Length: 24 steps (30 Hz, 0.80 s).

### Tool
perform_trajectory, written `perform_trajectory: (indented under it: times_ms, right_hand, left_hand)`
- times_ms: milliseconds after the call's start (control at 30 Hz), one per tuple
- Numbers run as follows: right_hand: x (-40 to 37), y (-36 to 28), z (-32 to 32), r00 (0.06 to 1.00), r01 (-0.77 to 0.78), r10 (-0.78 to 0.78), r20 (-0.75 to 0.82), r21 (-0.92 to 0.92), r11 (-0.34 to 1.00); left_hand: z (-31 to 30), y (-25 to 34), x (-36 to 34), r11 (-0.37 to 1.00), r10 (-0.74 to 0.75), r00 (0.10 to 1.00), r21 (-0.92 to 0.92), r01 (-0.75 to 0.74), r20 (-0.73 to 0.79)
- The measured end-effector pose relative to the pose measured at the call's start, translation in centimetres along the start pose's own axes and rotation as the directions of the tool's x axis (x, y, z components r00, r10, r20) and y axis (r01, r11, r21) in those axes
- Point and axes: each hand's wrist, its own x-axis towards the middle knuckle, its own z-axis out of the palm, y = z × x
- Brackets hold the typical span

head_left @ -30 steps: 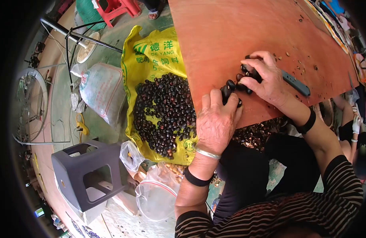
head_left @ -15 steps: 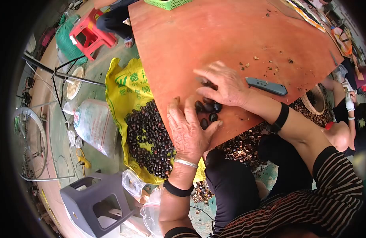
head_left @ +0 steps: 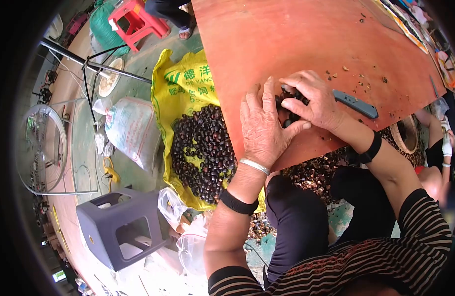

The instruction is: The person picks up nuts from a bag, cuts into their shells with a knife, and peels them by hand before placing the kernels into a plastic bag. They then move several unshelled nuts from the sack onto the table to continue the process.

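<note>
On the reddish tabletop [head_left: 267, 39], several dark round nuts [head_left: 286, 116] lie gathered between my two hands. My left hand [head_left: 264, 123] rests on the board to the left of them, its fingers stretched forward and the thumb apart. From the right, my right hand [head_left: 311, 98] curls its fingers and thumb around part of the cluster. A grey utility knife [head_left: 356, 103] lies just right of my right hand. Many more dark nuts [head_left: 202, 153] are spread on a yellow sack [head_left: 163, 89] beside the table's left edge.
A grey stool [head_left: 114, 227] stands at the lower left, near a filled white sack [head_left: 131, 130]. A red stool [head_left: 138, 22] is at the upper left by another person's foot [head_left: 185, 33]. Shell pieces [head_left: 311, 177] lie below the table edge, and a basket [head_left: 405, 134] stands at the right.
My right hand has closed in around the nuts, and my left hand has come up alongside them, so the cluster is more enclosed. The whole view has shifted.
</note>
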Motion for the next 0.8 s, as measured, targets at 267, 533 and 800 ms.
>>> perform_trajectory:
  times_ms: [267, 533, 800]
  right_hand:
    - [-0.9, -1.5, -0.2, 0.994, 0.065, -0.073, -0.075, -0.105, 0.992]
    - [-0.9, -1.8, 0.8, 0.997, 0.053, -0.059, -0.046, -0.128, 0.99]
    - [0.4, -0.6, -3.3, 0.995, -0.095, 0.092, -0.047, -0.073, 0.993]
  left_hand:
    - [-0.1, -0.5, -0.8, 0.999, -0.02, 1.0, 0.045, 0.02, -0.006]
    - [-4.9, -1.9, -5.2, 0.942, -0.217, 0.946, -0.304, 0.139, -0.241]
    - [-3.2, -6.3, 6.5, 0.949, 0.108, 0.988, -0.283, -0.136, -0.11]
